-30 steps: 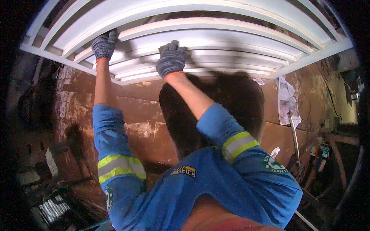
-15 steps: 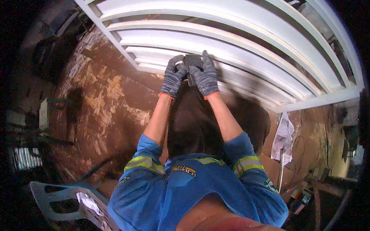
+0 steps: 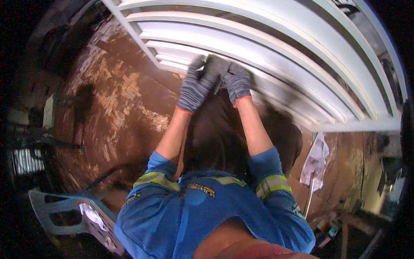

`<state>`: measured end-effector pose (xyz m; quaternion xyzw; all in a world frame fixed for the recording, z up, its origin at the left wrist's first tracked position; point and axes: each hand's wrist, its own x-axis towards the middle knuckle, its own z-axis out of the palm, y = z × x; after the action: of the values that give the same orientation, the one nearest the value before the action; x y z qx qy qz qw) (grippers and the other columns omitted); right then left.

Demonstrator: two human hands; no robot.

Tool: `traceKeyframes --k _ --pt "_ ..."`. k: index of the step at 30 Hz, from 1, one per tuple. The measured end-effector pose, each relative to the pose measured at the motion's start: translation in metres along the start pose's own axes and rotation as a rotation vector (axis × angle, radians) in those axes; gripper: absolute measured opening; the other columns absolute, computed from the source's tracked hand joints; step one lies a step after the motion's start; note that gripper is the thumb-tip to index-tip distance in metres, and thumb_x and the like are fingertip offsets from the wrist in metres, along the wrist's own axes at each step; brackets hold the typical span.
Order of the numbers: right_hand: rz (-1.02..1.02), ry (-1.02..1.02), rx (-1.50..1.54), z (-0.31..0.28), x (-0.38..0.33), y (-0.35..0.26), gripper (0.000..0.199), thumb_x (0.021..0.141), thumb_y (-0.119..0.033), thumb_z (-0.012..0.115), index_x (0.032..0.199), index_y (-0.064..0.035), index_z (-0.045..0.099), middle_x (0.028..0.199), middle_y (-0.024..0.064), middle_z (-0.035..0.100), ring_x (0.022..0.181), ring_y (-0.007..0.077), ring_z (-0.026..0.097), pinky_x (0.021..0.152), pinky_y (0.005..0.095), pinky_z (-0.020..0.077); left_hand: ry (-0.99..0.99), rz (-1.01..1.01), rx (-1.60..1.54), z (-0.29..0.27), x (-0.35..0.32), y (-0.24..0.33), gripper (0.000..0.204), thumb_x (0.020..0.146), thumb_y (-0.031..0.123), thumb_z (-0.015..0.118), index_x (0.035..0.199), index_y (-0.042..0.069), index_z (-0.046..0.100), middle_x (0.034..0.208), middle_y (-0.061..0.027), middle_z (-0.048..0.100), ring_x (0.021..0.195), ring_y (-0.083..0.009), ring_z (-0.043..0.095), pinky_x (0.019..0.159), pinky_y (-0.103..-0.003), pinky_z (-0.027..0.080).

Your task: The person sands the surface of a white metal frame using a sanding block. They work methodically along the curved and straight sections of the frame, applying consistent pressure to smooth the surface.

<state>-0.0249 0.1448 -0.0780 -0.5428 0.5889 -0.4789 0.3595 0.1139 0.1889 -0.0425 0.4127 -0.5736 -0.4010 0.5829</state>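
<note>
The fingers [image 3: 235, 69] of the left hand [image 3: 192, 90] and right hand [image 3: 238, 84] grasp a dark block [image 3: 217, 66] — a loose grip could let it slip, scuffing the white frame [image 3: 358, 125].

The floor [image 3: 108, 123] is brown, covered with what appear to be flat sheets, and bears pale, scuffed patches at centre left. A blue-grey plastic chair [image 3: 39, 208] with cut-out openings stands at lower left; a white cloth or paper [image 3: 92, 216] lies on it. At the left edge, a bright ribbed panel [image 3: 28, 162] is located below a pale upright piece [image 3: 48, 112]. At right, a whitish sheet [image 3: 316, 159] lies on the floor, with a thin rod [image 3: 309, 196] extending from its lower part. Lighting is brightest at upper centre; the outer areas are dark.
</note>
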Motion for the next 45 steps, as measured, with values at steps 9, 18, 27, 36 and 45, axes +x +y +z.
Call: traceKeyframes --k 9,18,27,36,45 --pt "-0.699 0.192 -0.748 -0.022 0.028 -0.046 0.050 0.080 -0.039 0.063 0.116 -0.0045 0.060 0.113 0.0191 0.061 0.106 0.0336 0.056 0.098 0.0437 0.0396 -0.104 0.334 1.126 -0.070 0.057 -0.020 0.059 0.067 0.020 0.069 0.123 0.014 0.051 0.123 -0.0195 0.054 0.113 -0.0405 0.050 0.096 -0.046 0.042" --pt "-0.785 0.063 -1.412 -0.190 0.029 -0.089 0.039 0.085 -0.020 0.060 0.122 -0.0074 0.056 0.118 0.0153 0.058 0.111 0.0338 0.054 0.096 0.0428 0.0421 -0.099 0.034 1.633 -0.222 0.197 -0.054 0.060 0.068 0.021 0.067 0.125 0.028 0.050 0.128 -0.0105 0.049 0.108 -0.0379 0.054 0.090 -0.049 0.044" --pt "-0.468 -0.294 -1.268 -0.238 0.078 -0.083 0.059 0.081 -0.041 0.066 0.129 -0.0098 0.050 0.121 0.0205 0.057 0.113 0.0369 0.053 0.098 0.0434 0.0425 -0.296 -0.084 1.837 -0.214 0.214 -0.061 0.073 0.068 0.010 0.063 0.135 0.029 0.040 0.144 -0.0070 0.039 0.127 -0.0408 0.040 0.104 -0.052 0.033" --pt "-0.141 -0.382 -1.214 -0.236 0.083 -0.081 0.062 0.085 -0.049 0.058 0.136 -0.0160 0.043 0.136 0.0193 0.045 0.127 0.0369 0.041 0.108 0.0447 0.0324 -0.395 0.014 1.691 -0.220 0.213 -0.069 0.075 0.068 0.007 0.062 0.138 0.023 0.037 0.144 -0.0088 0.038 0.126 -0.0347 0.043 0.104 -0.044 0.036" --pt "-0.195 -0.392 -1.210 -0.232 0.083 -0.082 0.066 0.085 -0.048 0.058 0.137 -0.0124 0.040 0.137 0.0208 0.044 0.128 0.0375 0.040 0.108 0.0439 0.0325 -0.402 0.234 1.786 -0.141 0.173 -0.075 0.078 0.065 0.001 0.058 0.138 0.019 0.037 0.142 -0.0111 0.039 0.131 -0.0370 0.035 0.107 -0.050 0.029"
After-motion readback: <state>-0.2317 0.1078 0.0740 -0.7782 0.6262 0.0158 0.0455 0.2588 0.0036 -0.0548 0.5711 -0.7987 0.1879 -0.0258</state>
